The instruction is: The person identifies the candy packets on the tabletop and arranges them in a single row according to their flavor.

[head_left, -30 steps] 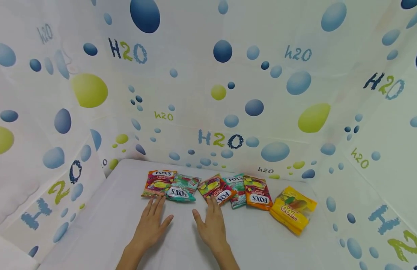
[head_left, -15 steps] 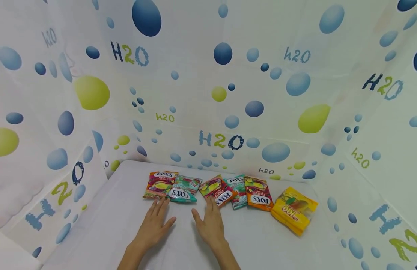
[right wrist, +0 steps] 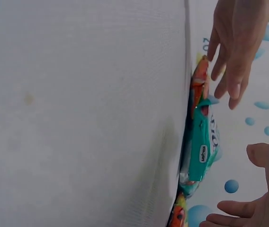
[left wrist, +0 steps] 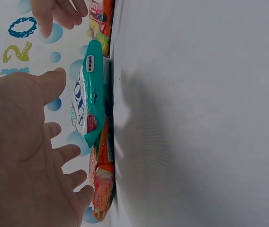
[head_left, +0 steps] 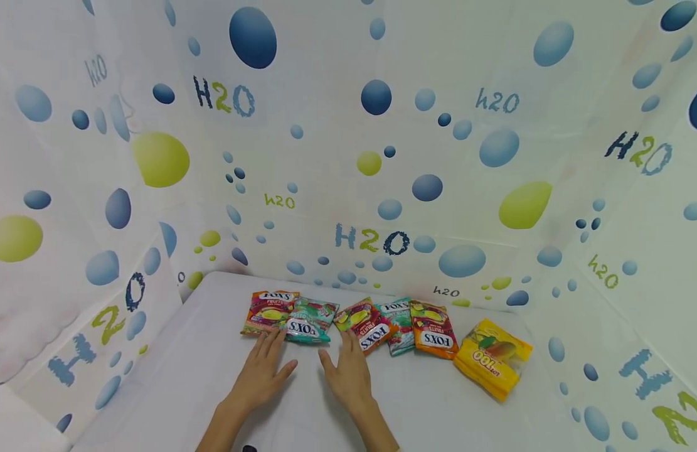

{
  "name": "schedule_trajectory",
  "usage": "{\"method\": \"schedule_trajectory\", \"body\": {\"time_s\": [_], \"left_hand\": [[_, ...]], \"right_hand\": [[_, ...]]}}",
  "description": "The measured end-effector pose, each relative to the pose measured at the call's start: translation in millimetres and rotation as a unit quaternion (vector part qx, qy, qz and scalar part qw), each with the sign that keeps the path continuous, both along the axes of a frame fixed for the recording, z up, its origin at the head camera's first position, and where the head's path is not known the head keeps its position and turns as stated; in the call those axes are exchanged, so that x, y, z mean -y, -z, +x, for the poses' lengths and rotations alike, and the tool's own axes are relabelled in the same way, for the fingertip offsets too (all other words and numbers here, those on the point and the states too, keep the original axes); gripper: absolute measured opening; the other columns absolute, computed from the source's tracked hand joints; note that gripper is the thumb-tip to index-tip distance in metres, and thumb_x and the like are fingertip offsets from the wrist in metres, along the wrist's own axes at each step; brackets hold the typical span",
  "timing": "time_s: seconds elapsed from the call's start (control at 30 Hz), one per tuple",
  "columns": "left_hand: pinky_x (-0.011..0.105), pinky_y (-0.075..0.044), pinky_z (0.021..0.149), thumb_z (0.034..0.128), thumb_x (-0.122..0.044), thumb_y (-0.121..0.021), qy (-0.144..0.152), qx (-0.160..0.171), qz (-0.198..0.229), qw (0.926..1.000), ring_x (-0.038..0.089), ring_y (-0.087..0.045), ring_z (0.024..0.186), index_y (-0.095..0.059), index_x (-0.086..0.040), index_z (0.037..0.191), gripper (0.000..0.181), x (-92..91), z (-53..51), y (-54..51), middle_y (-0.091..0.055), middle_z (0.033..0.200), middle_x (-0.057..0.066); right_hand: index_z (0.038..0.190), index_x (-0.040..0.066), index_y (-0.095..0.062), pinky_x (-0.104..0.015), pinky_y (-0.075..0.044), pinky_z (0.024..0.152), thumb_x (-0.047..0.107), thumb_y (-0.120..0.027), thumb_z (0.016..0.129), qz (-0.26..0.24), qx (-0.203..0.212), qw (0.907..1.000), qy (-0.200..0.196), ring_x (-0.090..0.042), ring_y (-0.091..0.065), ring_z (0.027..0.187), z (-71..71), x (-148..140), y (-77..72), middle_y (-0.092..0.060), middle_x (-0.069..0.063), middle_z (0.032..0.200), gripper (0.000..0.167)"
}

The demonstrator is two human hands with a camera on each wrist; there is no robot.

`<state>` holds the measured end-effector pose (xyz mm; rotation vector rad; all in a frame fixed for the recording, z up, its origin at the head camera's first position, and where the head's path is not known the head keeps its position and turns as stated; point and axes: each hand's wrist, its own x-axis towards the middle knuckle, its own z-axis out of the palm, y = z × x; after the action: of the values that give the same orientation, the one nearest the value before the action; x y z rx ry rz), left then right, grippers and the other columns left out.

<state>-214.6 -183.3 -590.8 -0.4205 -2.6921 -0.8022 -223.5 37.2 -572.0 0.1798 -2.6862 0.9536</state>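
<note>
My left hand [head_left: 260,375] hovers above the white table with fingers straight and thumb spread. Its fingertips are nearest to an orange-red FOX'S Fruits candy bag [head_left: 269,311]; beside that lies a teal FOX'S candy bag [head_left: 312,320], seen edge-on in the left wrist view. My right hand [head_left: 349,375] is likewise held palm down with straight fingers, its tips by a tilted red-orange FOX'S bag [head_left: 364,321]. Neither hand holds anything. Both hands [left wrist: 16,151] also show raised over the cloth in the wrist views, the right one [right wrist: 255,189] with its thumb apart.
Further right lie a second teal FOX'S bag [head_left: 399,325], another orange FOX'S Fruits bag [head_left: 435,328] and a yellow LOT 100 mango bag [head_left: 494,358]. White walls printed with bubbles and H2O [head_left: 371,240] enclose the white-covered table [head_left: 450,408].
The head view has tilted slightly, so the whole scene sits a little lower in the picture. Both hands stay almost still, and the bags keep their places.
</note>
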Motion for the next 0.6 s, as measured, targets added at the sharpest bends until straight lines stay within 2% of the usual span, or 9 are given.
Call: {"method": "schedule_trajectory", "body": {"time_s": [0.03, 0.13, 0.27, 0.43, 0.6], "left_hand": [[0.067, -0.024, 0.120, 0.1014, -0.042, -0.066, 0.000, 0.006, -0.001, 1.0000, 0.053, -0.025, 0.151, -0.036, 0.001, 0.159, 0.078, 0.6, -1.5, -0.1, -0.037, 0.161, 0.029], [0.066, -0.023, 0.119, 0.1013, -0.043, -0.066, 0.004, -0.007, -0.002, 1.0000, 0.052, -0.026, 0.151, -0.036, 0.000, 0.159, 0.078, 2.4, -7.9, 6.3, -0.038, 0.160, 0.029], [0.067, -0.026, 0.118, 0.1002, -0.043, -0.067, 0.001, -0.017, -0.008, 0.9998, 0.054, -0.028, 0.149, -0.038, 0.002, 0.156, 0.078, 2.6, -11.0, 8.6, -0.040, 0.158, 0.030], [0.069, -0.028, 0.115, 0.1003, -0.043, -0.067, 0.007, -0.025, 0.005, 0.9996, 0.059, -0.032, 0.144, -0.041, 0.003, 0.155, 0.076, -0.1, -11.6, 3.7, -0.043, 0.154, 0.032], [0.069, -0.028, 0.115, 0.1014, -0.045, -0.064, 0.008, -0.013, 0.003, 0.9999, 0.060, -0.032, 0.144, -0.040, 0.001, 0.156, 0.076, -1.8, -13.2, 0.7, -0.042, 0.154, 0.032]], "right_hand": [[0.149, -0.003, -0.049, -0.056, -0.044, 0.112, 0.045, -0.067, 0.100, 0.000, -0.003, 1.0000, -0.002, -0.043, -0.051, 0.139, -0.7, 0, -0.3, -0.047, -0.026, 0.155, 0.070], [0.148, -0.003, -0.050, -0.056, -0.046, 0.110, 0.045, -0.066, 0.101, 0.001, -0.008, 1.0000, -0.005, -0.044, -0.052, 0.137, -4.2, 2, -0.1, -0.047, -0.027, 0.154, 0.070], [0.148, -0.003, -0.050, -0.056, -0.046, 0.109, 0.046, -0.065, 0.101, 0.003, -0.005, 0.9999, -0.011, -0.044, -0.053, 0.135, -8.8, 4, -0.4, -0.048, -0.027, 0.152, 0.069], [0.148, -0.004, -0.049, -0.055, -0.046, 0.109, 0.046, -0.064, 0.101, 0.009, 0.009, 0.9998, -0.013, -0.043, -0.053, 0.136, -15.1, 6, -1.8, -0.050, -0.027, 0.151, 0.070], [0.149, -0.003, -0.048, -0.056, -0.047, 0.108, 0.045, -0.064, 0.102, 0.007, 0.018, 0.9997, -0.016, -0.043, -0.053, 0.136, -21.3, 9, -0.7, -0.051, -0.025, 0.151, 0.069]]}}
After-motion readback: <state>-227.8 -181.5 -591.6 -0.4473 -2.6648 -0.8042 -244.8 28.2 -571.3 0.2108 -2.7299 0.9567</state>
